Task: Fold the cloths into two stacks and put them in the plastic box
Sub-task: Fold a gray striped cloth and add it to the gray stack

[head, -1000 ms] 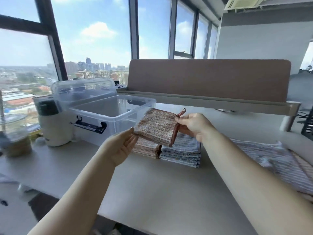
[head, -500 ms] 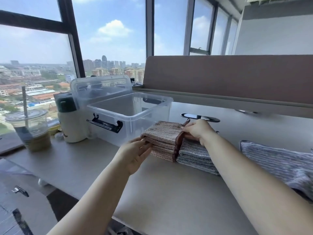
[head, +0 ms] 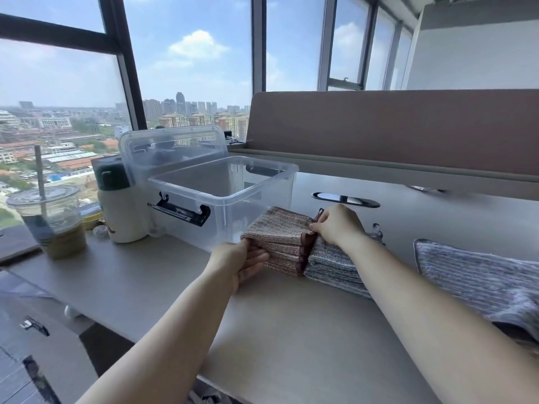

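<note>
A stack of folded brown striped cloths lies on the desk right in front of the clear plastic box. Touching its right side is a stack of folded grey striped cloths. My left hand grips the brown stack at its left edge, fingers under the top cloth. My right hand pinches the brown stack's dark trimmed right edge and rests over the grey stack. An unfolded grey striped cloth lies at the right.
The box's clear lid leans behind it. A white bottle with a green cap, an iced drink cup with a straw stand at the left. A brown partition runs along the back; a cable slot sits behind my right hand.
The folded brown cloth I held in the air has come down onto the brown stack. Both hands have followed it and now hold the stack's edges.
</note>
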Action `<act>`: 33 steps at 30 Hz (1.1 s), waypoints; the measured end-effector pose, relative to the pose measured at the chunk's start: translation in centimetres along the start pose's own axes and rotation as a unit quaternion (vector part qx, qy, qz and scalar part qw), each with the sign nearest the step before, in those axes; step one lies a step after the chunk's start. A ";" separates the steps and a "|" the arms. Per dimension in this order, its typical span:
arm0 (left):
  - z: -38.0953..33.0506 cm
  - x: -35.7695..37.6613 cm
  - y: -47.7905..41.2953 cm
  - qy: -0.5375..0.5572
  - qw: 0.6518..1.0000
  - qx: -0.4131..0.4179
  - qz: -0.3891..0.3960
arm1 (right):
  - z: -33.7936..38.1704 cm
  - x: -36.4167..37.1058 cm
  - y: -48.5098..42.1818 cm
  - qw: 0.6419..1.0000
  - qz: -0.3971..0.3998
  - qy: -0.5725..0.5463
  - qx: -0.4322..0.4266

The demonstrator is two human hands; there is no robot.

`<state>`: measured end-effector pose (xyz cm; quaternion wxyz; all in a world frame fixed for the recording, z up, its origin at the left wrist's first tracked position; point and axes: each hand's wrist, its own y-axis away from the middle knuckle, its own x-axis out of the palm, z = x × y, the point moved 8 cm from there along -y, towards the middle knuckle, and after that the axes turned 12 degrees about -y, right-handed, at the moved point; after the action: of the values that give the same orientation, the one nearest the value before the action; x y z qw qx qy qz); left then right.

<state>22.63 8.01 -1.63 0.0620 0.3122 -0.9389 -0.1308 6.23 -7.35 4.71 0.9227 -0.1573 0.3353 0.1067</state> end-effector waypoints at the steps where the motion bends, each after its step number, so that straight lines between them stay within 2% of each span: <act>1: -0.1 0.0 0.1 -0.010 1.000 0.000 -0.001 | 0.1 0.0 0.2 1.000 -0.006 0.020 -0.006; 4: -0.8 -0.6 0.7 -0.066 0.997 0.024 -0.014 | 1.1 -0.9 0.8 0.995 -0.046 0.069 -0.053; 6: -1.9 -1.0 1.0 -0.112 0.990 0.075 -0.038 | 2.7 -1.5 1.6 0.992 -0.039 0.030 -0.116; 8: -3.1 -1.3 1.3 -0.149 0.980 0.121 -0.054 | 4.4 -1.3 2.6 0.985 0.046 -0.052 -0.160; 10: -3.6 -1.2 1.2 -0.174 0.975 0.133 -0.044 | 5.4 -0.3 3.9 0.967 0.160 -0.113 -0.162; 11: -3.7 -1.0 1.1 -0.181 0.974 0.129 -0.032 | 5.6 0.1 4.4 0.961 0.197 -0.115 -0.160; 13: -3.5 -0.7 0.9 -0.189 0.975 0.114 -0.014 | 5.3 0.6 4.8 0.958 0.222 -0.082 -0.164; 17: -2.9 -0.6 0.7 -0.184 0.979 0.087 0.008 | 4.0 1.5 5.2 0.961 0.217 -0.016 -0.173; 20: -2.8 -0.6 0.8 -0.181 0.981 0.075 0.012 | 3.8 1.2 5.9 0.964 0.170 0.025 -0.201; 23: -3.9 -1.0 1.2 -0.220 0.969 0.105 -0.030 | 4.0 -0.8 6.4 0.968 0.124 -0.038 -0.216; 26: -6.2 0.0 2.6 -0.251 0.947 0.186 -0.068 | 3.0 -4.1 6.7 0.969 0.090 -0.102 -0.206; 29: -7.4 4.5 5.1 -0.230 0.940 0.252 -0.016 | 0.7 -7.8 7.3 0.975 0.050 -0.107 -0.187; 33: -6.7 12.8 8.6 -0.258 0.911 0.309 0.092 | -4.4 -13.2 9.0 0.986 -0.010 -0.093 -0.137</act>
<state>8.82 5.53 7.68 -0.2701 0.1830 -0.9404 0.0965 -8.99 -1.80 8.20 0.9205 -0.2748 0.2291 0.1569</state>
